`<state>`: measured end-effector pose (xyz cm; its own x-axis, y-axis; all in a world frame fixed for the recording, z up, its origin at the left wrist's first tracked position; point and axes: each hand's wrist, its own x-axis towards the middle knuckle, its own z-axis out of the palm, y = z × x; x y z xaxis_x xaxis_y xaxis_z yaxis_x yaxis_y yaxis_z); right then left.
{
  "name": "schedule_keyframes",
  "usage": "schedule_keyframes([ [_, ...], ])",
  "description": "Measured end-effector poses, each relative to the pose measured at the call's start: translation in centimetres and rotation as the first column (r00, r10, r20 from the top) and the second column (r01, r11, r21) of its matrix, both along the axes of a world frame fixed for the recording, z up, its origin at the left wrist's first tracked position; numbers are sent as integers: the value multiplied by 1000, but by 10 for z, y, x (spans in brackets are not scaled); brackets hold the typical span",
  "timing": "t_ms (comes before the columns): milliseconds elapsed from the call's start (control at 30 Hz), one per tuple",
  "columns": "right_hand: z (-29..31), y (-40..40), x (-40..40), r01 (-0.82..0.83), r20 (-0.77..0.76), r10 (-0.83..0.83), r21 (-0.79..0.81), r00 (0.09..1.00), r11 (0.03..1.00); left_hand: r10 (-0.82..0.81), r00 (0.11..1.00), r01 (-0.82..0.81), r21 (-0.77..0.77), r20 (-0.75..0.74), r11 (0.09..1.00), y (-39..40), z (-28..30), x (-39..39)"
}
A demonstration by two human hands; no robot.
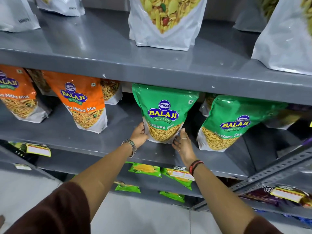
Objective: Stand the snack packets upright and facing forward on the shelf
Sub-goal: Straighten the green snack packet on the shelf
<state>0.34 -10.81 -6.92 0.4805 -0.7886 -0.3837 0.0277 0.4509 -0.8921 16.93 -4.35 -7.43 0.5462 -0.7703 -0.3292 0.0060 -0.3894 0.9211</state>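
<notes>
While left grip (139, 135) and right grip (183, 144) flank it, green packet (164, 112) upright

Bright overhead glare, wide-angle bowing, blurred edges

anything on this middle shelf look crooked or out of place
The right-hand green packet leans, its top tipped to the right and its logo slanted. The centre green packet stands straight between the left hand and right hand. The orange packet tilts left a little, though the wide lens may exaggerate that.
</notes>
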Motion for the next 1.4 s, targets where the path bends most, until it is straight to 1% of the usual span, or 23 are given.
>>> schedule_keyframes([
  [133,-2,0,7,-4,-9,4,6,1000,1000,28,999,-28,4,-22,1000,1,1,5],
  [233,-7,2,8,3,-34,-4,-36,999,999,28,999,-28,18,-14,999,4,0,7],
  [267,-10,4,7,20,-57,-23,-61,998,998,46,999,-46,16,-10,999,5,-1,6],
  [333,-15,6,1,81,-129,-96,-118,987,990,147,989,-147,31,2,989,9,-4,3],
  [367,-17,7,-4,121,-157,-144,-149,977,981,194,981,-193,59,-11,979,12,-6,0],
  [400,-19,7,-10,164,-167,-195,-185,966,969,206,977,-200,96,-54,975,16,-6,-4],
  [467,-24,7,-28,227,-173,-276,-260,945,939,142,971,-112,158,-191,981,22,-4,-14],
  [533,-29,6,-49,272,-181,-340,-318,923,908,43,966,4,180,-255,984,23,-3,-27],
  [633,-31,-1,-84,364,-192,-456,-376,869,852,-72,957,118,152,-280,981,12,-2,-52],
  [700,-31,-10,-105,420,-204,-520,-386,829,821,-140,948,182,125,-286,975,-2,-2,-71],
  [767,-29,-24,-126,484,-219,-581,-369,784,793,-196,944,229,99,-264,968,-20,-3,-93],
  [833,-22,-40,-141,545,-186,-613,-313,768,778,-221,946,243,64,-237,968,-37,-4,-114],
  [933,-11,-63,-153,575,-93,-600,-199,795,794,-230,952,238,13,-204,971,-61,-3,-141],
  [1033,-8,-76,-158,480,-20,-486,-129,874,868,-251,948,251,-26,-197,968,-78,-4,-162],
  [1133,-8,-82,-157,385,8,-386,-95,922,918,-232,957,234,-5,-172,972,-84,-4,-173],
  [1267,-11,-86,-160,373,22,-373,-106,928,922,-241,950,246,0,-196,969,-90,-3,-175],
  [1400,-10,-90,-168,413,34,-412,-101,911,905,-268,944,271,-12,-193,963,-97,0,-181],
])
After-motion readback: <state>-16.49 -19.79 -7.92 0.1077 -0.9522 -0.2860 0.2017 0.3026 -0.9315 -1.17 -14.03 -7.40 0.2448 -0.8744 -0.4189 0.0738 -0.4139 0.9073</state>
